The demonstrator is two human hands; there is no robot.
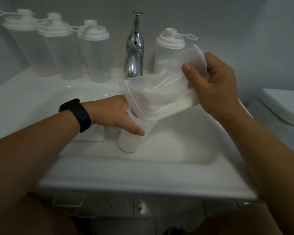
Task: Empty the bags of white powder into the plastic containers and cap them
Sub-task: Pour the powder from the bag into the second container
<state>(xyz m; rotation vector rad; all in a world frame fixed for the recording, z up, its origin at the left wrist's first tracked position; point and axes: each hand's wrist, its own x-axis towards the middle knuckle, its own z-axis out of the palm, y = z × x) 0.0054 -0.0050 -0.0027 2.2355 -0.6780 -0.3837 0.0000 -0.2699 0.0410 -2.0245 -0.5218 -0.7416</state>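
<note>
Pouring vessel: an open, translucent plastic container (131, 138) stands in the basin of the white ceramic sink (143, 175), partly filled with white powder; any spill would likely fall into the basin.
Left hand: the left hand (114, 114), with a black band on its wrist, curls around the container's rim, thumb along the near side. Judged purpose: steadying the vessel and keeping the bag mouth seated.
Powder source: a clear, soft plastic zip bag (161, 92) is tilted with its open mouth down inside the container's rim and its closed end raised to the right, so the white powder (175, 106) slides along the lower fold toward the mouth.
Right hand: the right hand (212, 85) pinches the raised end of the bag, thumb on the near face, fingers behind.
Finished stock: one capped translucent container holding powder (168, 53) stands right of the chrome faucet (134, 48).
Waiting stock: several capped containers (61, 46), seemingly empty, line the left ledge.
Stage: emptying under way; capping still ahead.
</note>
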